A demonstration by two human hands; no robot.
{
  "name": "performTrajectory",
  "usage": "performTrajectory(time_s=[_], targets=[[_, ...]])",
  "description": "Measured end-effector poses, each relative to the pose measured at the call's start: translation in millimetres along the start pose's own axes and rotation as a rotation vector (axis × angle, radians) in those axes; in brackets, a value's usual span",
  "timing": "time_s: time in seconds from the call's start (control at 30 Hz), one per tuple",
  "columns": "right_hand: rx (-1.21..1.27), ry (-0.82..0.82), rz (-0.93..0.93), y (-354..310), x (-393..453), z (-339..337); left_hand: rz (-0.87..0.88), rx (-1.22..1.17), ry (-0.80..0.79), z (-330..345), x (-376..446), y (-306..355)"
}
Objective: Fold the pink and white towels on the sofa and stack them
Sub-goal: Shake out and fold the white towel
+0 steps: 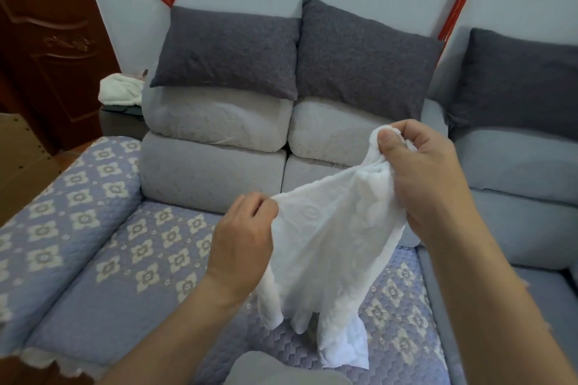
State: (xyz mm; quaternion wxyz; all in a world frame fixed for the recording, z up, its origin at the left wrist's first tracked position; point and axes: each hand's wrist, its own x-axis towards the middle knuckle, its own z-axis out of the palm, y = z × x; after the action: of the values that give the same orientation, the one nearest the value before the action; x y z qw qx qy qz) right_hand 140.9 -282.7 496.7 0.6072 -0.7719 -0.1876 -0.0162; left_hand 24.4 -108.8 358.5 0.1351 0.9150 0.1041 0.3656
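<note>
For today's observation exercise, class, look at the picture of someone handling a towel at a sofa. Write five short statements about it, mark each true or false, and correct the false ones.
1. Both hands hold the white towel. True: the left hand pinches its edge and the right hand grips a bunched corner.
2. The towel lies flat on the sofa seat. False: it hangs from the hands above the seat.
3. The towel is already folded neatly. False: it hangs loose and creased.
4. Dark grey cushions lean against the wall behind the sofa. True.
5. The right hand is lower than the left. False: it is higher.
</note>
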Motion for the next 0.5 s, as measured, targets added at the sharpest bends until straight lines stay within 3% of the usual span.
performTrajectory(time_s=[0.17, 0.33, 0.5], targets=[[0.013, 0.108, 0.079, 8, 14, -5, 0.08, -0.023, -0.161, -2, -9, -22], [0.046, 0.101, 0.12, 8, 19, -2, 0.109, -0.097, -0.342, -2, -18, -28], [0.06, 0.063, 0.117, 2, 16, 10, 0.197, 0.028, -0.565, 9, -29, -7]])
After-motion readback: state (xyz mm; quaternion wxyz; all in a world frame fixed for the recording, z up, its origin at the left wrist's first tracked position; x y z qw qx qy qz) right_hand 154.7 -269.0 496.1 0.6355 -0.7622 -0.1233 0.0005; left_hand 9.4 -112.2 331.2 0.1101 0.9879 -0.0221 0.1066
